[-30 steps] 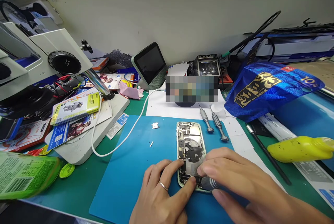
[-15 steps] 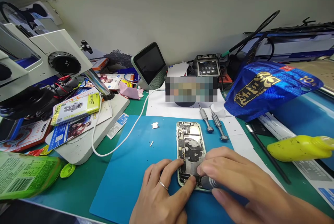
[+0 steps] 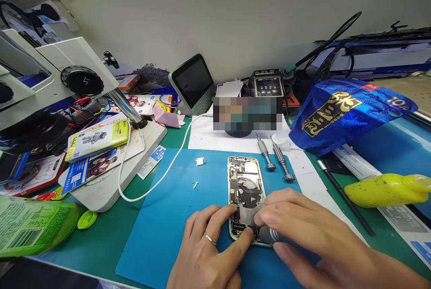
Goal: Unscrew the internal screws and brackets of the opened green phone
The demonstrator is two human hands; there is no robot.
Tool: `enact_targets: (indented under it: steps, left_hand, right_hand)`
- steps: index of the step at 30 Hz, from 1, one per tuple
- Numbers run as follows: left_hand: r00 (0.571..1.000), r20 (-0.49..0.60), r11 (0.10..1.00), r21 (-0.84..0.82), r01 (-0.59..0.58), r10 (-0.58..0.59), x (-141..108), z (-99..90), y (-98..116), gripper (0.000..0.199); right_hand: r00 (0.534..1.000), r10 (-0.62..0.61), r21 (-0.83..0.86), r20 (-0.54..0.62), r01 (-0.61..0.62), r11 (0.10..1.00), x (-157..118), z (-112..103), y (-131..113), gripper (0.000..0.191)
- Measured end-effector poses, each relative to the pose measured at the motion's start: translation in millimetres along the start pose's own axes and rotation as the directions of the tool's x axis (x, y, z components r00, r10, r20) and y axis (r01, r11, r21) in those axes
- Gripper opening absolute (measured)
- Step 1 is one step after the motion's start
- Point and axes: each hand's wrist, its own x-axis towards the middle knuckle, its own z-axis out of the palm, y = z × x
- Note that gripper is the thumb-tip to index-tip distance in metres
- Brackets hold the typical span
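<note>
Holding a ridged grey tool, hands touch the open, round-cornered phone.

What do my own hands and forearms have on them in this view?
The left hand wears a plain silver-coloured ring on one finger. The right hand shows no ring or glove, and no sleeve shows on its forearm.

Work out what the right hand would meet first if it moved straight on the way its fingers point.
Most likely the left hand, whose thumb rests on the opened phone, just ahead of the right hand. Depth is hard to judge, so it might pass just above.
</note>
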Motion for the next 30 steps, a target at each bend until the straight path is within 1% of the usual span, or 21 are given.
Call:
enact_targets:
  steps: [7, 10, 13, 22, 24, 30]
  left_hand:
    - [1.000, 0.003, 1.000, 0.011, -0.007, 0.007, -1.7, 2.5, -1.9, 0.055]
    - [1.000, 0.004, 1.000, 0.020, -0.016, 0.016, -1.0, 1.3, -2.3, 0.055]
    - [1.000, 0.004, 1.000, 0.019, -0.018, 0.017, -0.5, 0.8, -2.1, 0.055]
    - [0.999, -0.032, 1.000, -0.015, 0.007, -0.008, -2.1, 5.0, 0.1, 0.054]
    - [0.999, -0.033, 1.000, -0.015, 0.004, -0.005, -2.4, 5.5, -0.4, 0.054]
    - [1.000, -0.013, 1.000, 0.016, -0.025, 0.025, -2.4, 4.7, -3.2, 0.053]
  right_hand:
    - [1.000, -0.017, 0.007, 0.003, 0.017, 1.000, -4.4, 0.6, 1.0, 0.033]
    - [1.000, -0.002, -0.015, 0.005, 0.002, 1.000, -2.5, 0.2, 0.9, 0.034]
    - [1.000, -0.012, 0.004, 0.011, 0.012, 1.000, 0.1, 0.3, 1.0, 0.035]
    - [1.000, 0.005, 0.022, 0.004, -0.005, 1.000, -0.3, -1.0, 1.6, 0.041]
    - [1.000, -0.003, 0.030, -0.003, 0.003, 1.000, -0.4, -1.8, 2.0, 0.041]
    - [1.000, 0.023, 0.005, 0.008, -0.023, 1.000, -3.3, -1.3, 1.3, 0.040]
